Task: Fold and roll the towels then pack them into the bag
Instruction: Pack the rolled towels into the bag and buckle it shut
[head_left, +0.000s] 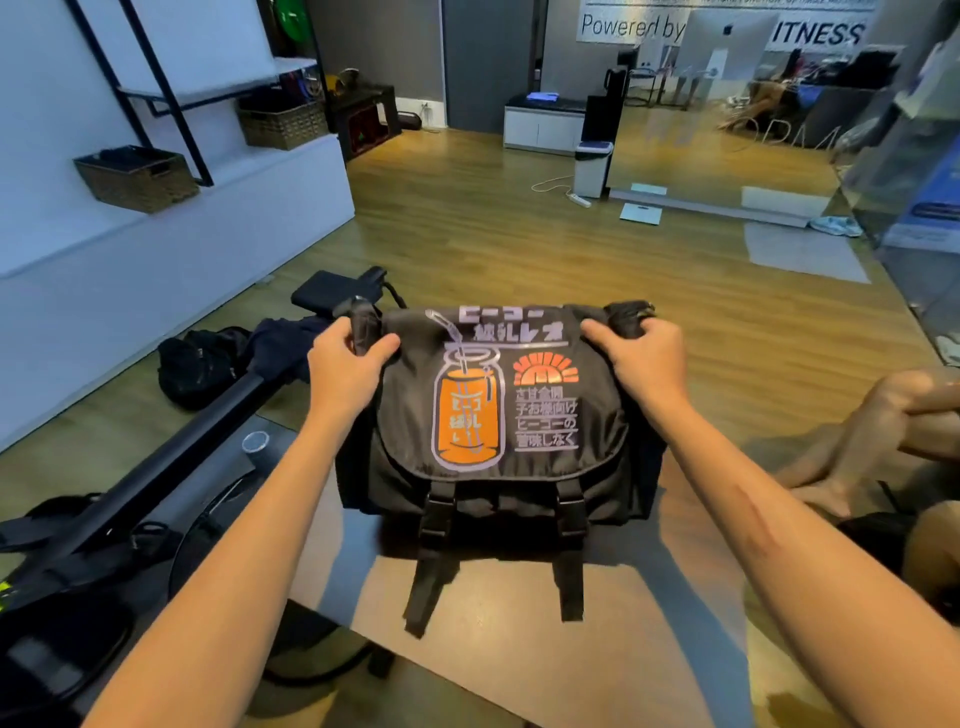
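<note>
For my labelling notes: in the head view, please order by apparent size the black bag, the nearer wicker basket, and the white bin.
1. black bag, though it is nearest the camera
2. nearer wicker basket
3. white bin, far away

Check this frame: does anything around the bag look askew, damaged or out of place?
Nothing looks damaged or spilled. The black messenger bag with the orange bottle print sits on the light table, flap down, both buckle straps dangling loose. The left hand and right hand grip its top corners. No towels are visible.
</note>
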